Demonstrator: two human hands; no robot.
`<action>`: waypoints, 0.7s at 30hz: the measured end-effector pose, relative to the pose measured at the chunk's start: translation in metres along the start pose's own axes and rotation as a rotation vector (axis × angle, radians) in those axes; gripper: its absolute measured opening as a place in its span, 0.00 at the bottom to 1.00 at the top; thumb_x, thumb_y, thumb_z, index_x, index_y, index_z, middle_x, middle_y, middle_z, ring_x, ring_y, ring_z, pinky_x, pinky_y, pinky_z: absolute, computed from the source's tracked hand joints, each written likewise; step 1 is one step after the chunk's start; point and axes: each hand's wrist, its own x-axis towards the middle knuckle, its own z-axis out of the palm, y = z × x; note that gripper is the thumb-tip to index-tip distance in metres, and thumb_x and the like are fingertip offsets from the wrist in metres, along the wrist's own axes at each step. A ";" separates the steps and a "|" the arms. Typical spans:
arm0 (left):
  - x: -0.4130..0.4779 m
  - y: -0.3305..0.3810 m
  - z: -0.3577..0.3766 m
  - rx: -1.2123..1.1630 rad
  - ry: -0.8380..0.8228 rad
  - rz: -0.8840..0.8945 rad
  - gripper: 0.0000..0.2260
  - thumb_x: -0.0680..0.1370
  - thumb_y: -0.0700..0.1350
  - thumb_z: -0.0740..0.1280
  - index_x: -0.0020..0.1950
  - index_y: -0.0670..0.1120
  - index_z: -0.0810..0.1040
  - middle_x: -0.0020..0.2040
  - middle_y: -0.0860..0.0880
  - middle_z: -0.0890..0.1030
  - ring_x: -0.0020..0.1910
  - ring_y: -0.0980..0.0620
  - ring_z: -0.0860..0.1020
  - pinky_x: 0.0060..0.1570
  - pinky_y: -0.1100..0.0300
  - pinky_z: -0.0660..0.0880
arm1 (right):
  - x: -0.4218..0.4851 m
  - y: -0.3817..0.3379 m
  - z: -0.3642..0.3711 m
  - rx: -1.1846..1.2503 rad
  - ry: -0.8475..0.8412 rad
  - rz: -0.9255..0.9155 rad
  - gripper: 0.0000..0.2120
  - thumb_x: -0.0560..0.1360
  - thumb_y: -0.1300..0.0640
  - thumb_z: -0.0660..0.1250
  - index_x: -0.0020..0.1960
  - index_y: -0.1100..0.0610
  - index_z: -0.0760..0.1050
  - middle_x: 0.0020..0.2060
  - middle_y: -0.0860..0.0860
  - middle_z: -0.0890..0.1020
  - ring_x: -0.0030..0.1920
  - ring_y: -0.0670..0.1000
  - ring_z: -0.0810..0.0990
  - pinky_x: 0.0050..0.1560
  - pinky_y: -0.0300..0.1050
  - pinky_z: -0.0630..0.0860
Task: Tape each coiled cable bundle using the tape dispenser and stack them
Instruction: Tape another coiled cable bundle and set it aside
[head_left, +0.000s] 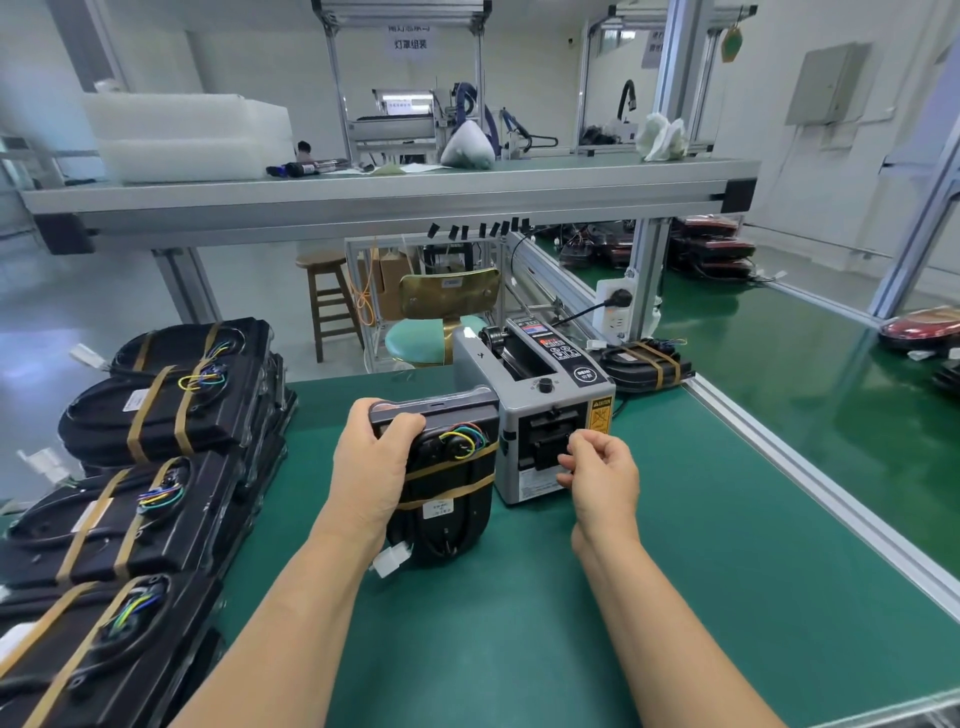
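While held upright at frame centre, just left of the tape dispenser (540, 415): cable bundle (452, 493), black rigid casing with coiled cord, coloured wire loops, a white connector dangling below, two tan tape bands across. Lower end near the tabletop (701, 519), contact unclear.
Handling, as judged: moderate weight; casing stiff, cord springy, wire loops snag-prone. Best taken round the rigid upper edge, clear of the wires.
Left hand (371, 467): clasped round the casing's upper left corner, forearm low.
Right hand (597, 470): fingers curled, thumb and forefinger pinched at the dispenser's outlet; strip between them not discernible.
Taped bundles (156, 415): stacked, left of frame.
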 end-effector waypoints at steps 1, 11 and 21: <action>0.000 0.001 0.001 0.004 0.003 -0.002 0.03 0.77 0.43 0.66 0.47 0.49 0.73 0.42 0.50 0.79 0.29 0.67 0.75 0.24 0.73 0.69 | 0.000 0.000 0.000 0.002 0.004 0.004 0.03 0.79 0.61 0.64 0.50 0.54 0.74 0.44 0.50 0.79 0.41 0.45 0.79 0.32 0.32 0.74; 0.000 0.005 0.004 0.052 0.017 -0.030 0.03 0.77 0.44 0.66 0.48 0.51 0.73 0.44 0.50 0.80 0.39 0.55 0.77 0.28 0.70 0.70 | 0.008 0.004 0.004 0.016 0.015 0.053 0.01 0.80 0.61 0.64 0.49 0.56 0.74 0.45 0.51 0.79 0.43 0.46 0.81 0.37 0.37 0.76; -0.001 0.007 0.005 0.067 -0.007 -0.053 0.03 0.77 0.46 0.66 0.48 0.52 0.73 0.45 0.49 0.80 0.41 0.55 0.77 0.35 0.60 0.70 | 0.013 0.009 0.006 0.030 0.011 0.168 0.06 0.80 0.60 0.64 0.44 0.58 0.74 0.45 0.56 0.81 0.43 0.52 0.84 0.45 0.46 0.80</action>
